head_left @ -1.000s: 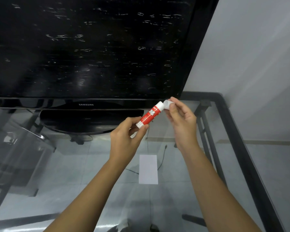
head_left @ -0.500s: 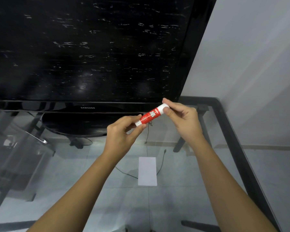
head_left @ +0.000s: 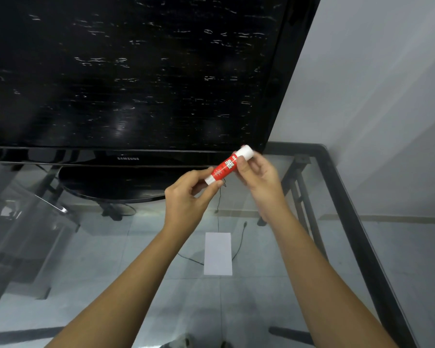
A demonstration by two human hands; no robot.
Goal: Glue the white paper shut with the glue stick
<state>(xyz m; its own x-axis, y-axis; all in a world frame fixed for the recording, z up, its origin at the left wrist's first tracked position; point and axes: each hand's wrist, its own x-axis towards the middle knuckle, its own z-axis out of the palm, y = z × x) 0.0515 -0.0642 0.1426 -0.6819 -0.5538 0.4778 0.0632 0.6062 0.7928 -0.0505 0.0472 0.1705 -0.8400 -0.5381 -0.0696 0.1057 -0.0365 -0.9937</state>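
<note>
A: Glass table, black frame, big dark TV filling the upper left, grey wall on the right. Where's the glue stick?

B: Glue stick sits mid-frame, held up in the air above the table, long axis tilted, white cap toward upper right, base toward lower left.

A: Grips?

B: Left hand pinches the base end, narrow. Right hand is closed on the cap end, thumb on the barrel. Cap looks seated.

A: Paper?

B: White paper lies flat on the glass, lower centre, straight below the stick, between the forearms, well apart from both hands. Long axis runs up-down in frame. Both hands look about equally near; I'd guess the stick must come straight down.
</note>
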